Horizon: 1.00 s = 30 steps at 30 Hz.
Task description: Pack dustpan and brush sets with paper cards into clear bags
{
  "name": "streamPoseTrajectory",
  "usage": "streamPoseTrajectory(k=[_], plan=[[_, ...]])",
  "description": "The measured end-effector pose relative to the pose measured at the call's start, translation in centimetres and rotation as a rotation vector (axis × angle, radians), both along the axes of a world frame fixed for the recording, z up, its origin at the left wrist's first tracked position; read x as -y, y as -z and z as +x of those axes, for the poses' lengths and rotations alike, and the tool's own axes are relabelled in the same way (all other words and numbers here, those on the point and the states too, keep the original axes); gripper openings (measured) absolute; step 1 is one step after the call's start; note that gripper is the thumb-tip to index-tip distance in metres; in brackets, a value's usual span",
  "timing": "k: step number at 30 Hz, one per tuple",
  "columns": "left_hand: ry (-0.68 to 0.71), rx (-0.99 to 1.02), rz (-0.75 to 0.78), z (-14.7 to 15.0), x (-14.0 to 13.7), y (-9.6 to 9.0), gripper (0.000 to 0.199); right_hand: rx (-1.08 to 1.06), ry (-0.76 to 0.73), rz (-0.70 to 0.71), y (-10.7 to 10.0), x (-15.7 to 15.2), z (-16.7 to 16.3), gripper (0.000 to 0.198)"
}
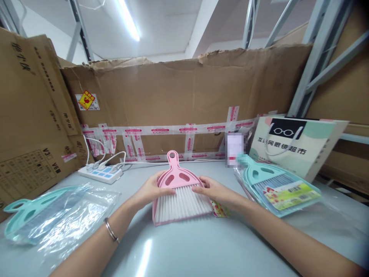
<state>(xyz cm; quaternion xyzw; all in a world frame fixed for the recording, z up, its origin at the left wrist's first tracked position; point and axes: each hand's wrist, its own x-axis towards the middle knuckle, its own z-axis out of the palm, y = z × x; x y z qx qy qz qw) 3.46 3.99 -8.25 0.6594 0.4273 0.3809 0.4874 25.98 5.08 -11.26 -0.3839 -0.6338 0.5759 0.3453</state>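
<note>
A pink hand brush (184, 202) with white bristles lies against a pink dustpan (153, 216), both handles pointing away from me. My left hand (154, 188) grips the set at its left edge, thumb over the bristles. On the opposite edge, my right hand (215, 190) holds it the same way, thumb on the bristle tops. The fingers behind the dustpan are hidden. A colourful printed card (221, 209) shows partly below my right hand.
Left on the table lies a teal dustpan set (31, 209) with clear plastic film (77, 219). A power strip (100, 174) stands behind it. More packaged teal sets (276, 184) lie at right before a paper bag (284, 142). Cardboard (173, 96) walls the back.
</note>
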Motion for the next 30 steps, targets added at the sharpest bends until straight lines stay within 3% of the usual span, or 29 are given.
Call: streamPoseTrajectory(k=[5, 10, 15, 26, 30], plan=[[-0.009, -0.009, 0.058, 0.7, 0.3, -0.4, 0.066, -0.181, -0.034, -0.093, -0.4, 0.9, -1.1, 0.053], [-0.018, -0.011, 0.103, 0.8, 0.3, -0.2, 0.064, -0.243, 0.045, -0.054, 0.0, 0.7, -1.5, 0.054], [-0.001, -0.005, 0.117, 0.7, 0.3, -0.1, 0.063, -0.199, 0.102, 0.024, 0.3, 0.6, -1.7, 0.054], [-0.018, -0.020, 0.062, 0.8, 0.4, -0.3, 0.059, -0.132, 0.001, 0.100, 0.2, -0.1, -1.2, 0.055], [-0.071, -0.051, 0.048, 0.3, 0.2, -0.2, 0.056, 0.057, 0.142, 0.164, -0.6, -1.6, 2.1, 0.053]])
